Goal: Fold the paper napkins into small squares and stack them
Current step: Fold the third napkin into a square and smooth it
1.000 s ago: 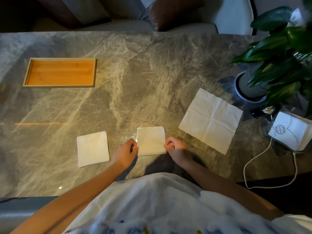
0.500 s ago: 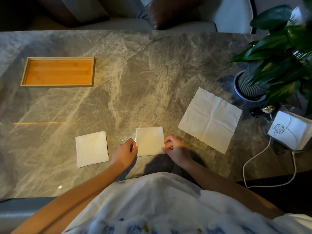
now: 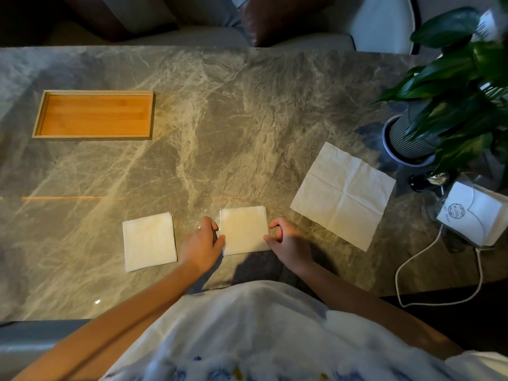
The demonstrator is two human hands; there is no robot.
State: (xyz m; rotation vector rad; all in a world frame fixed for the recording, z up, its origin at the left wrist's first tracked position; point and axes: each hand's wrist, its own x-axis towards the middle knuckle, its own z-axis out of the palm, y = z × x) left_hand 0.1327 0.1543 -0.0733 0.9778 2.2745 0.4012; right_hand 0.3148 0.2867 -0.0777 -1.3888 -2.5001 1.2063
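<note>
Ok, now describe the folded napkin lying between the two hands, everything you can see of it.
The folded napkin is a small white paper square, lying flat and slightly skewed on the grey veined table. The left hand pinches its left edge; the right hand has its thumb at the right edge, grip unclear. It touches no other napkin.

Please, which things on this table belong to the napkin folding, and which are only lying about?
Job: folded napkin between left hand and right hand; folded stack; unfolded napkin.
Lying about: wooden tray; potted plant; white cable; white packet.
</note>
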